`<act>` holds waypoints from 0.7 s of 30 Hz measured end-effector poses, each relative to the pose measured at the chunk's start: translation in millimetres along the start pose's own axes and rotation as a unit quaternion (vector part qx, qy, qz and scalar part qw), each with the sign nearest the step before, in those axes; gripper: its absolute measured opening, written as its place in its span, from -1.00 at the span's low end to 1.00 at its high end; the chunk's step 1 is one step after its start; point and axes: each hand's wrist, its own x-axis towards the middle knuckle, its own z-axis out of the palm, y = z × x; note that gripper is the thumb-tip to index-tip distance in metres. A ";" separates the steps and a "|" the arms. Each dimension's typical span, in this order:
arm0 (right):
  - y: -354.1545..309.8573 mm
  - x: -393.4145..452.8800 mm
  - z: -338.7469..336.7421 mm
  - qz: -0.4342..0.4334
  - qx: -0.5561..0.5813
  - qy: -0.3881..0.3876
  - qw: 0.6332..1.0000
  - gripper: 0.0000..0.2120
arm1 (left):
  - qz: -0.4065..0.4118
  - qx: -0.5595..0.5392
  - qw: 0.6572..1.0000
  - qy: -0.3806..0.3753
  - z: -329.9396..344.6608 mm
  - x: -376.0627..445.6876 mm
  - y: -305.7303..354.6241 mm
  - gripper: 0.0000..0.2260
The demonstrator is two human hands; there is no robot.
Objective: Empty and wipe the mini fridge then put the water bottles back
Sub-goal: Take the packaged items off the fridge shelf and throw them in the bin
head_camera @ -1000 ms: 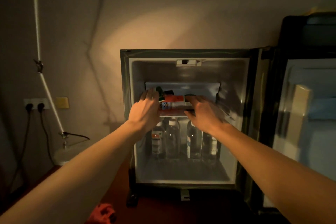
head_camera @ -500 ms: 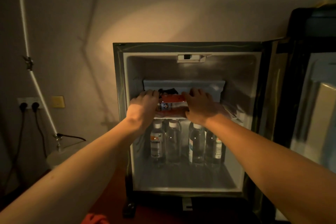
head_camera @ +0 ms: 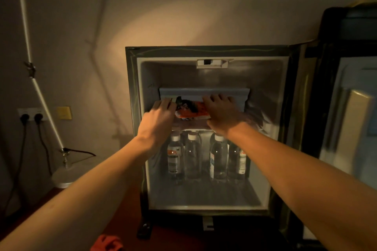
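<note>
The mini fridge [head_camera: 132,108] stands open in front of me. On its upper shelf lies an orange snack pack [head_camera: 193,111] with dark packs behind it. My left hand [head_camera: 158,117] grips the pack's left end and my right hand [head_camera: 221,113] grips its right end, fingers over the top; the thumbs are hidden. Below the shelf, several clear water bottles [head_camera: 192,157] with white caps stand upright in a row on the fridge floor [head_camera: 204,195].
The fridge door [head_camera: 355,128] is swung open to the right. A white lamp base [head_camera: 65,175] and its slanted arm stand at the left, below a wall socket [head_camera: 31,115] with two plugs. A red cloth [head_camera: 107,242] lies on the dark red surface in front of the fridge.
Both hands have reached deeper onto the upper shelf and closed on the ends of the orange pack. My view has moved closer to the fridge.
</note>
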 end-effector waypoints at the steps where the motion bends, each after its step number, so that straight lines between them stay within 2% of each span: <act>1: 2.8 -4.4 -5.9 0.008 -0.003 -0.001 1.000 -0.40 | 0.001 -0.005 1.000 0.005 -2.4 -0.7 0.7 -0.66; 4: 9.9 -24.3 -26.8 0.041 -0.011 -0.003 0.999 -0.39 | 0.007 -0.020 0.999 0.028 -10.1 -4.5 5.5 -0.68; 8: 15.1 -61.9 -53.1 0.094 -0.005 0.002 0.996 -0.27 | 0.030 -0.044 0.997 0.058 -21.6 -15.4 20.0 -0.71; 14: 23.7 -129.2 -86.0 0.113 0.034 -0.006 0.993 -0.29 | 0.049 -0.078 0.993 0.074 -44.1 -45.4 50.8 -0.86; 21: 30.0 -221.1 -107.9 0.131 0.048 -0.036 0.990 -0.29 | 0.085 -0.100 0.989 0.073 -64.3 -93.6 101.5 -0.86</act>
